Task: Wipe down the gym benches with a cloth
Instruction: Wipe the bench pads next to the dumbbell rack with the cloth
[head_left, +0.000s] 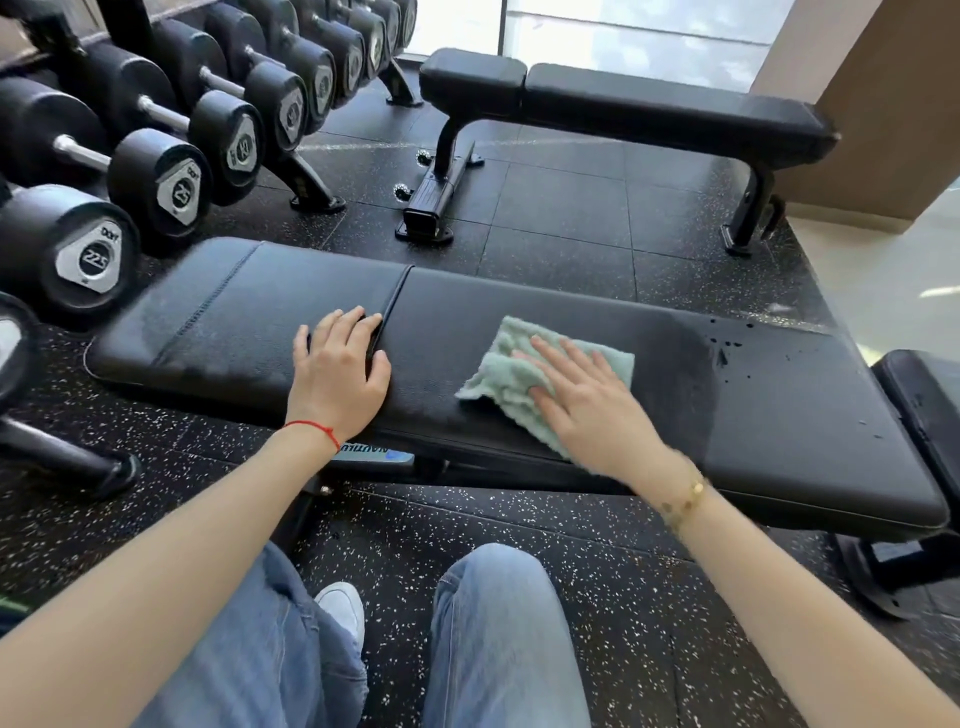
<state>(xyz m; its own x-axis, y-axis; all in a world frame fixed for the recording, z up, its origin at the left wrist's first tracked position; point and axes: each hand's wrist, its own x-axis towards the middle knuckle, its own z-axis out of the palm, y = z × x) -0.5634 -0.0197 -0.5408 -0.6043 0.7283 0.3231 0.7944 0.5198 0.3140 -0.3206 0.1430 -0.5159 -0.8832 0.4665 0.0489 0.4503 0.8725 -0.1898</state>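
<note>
Two hands show, the left hand (336, 370) and the right hand (587, 397), and there is one green cloth (511, 364). Two benches are fully seen, the near bench (779, 415) and the far bench (649, 104), with a corner of a third pad (922, 395) at the right edge. The dumbbell rack (306, 182) holds at least eight dumbbells; the far ones crowd too closely to count exactly.

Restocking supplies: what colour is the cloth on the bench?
Pale mint green, a fluffy textured cloth, seen in the head view under the right hand.
</note>
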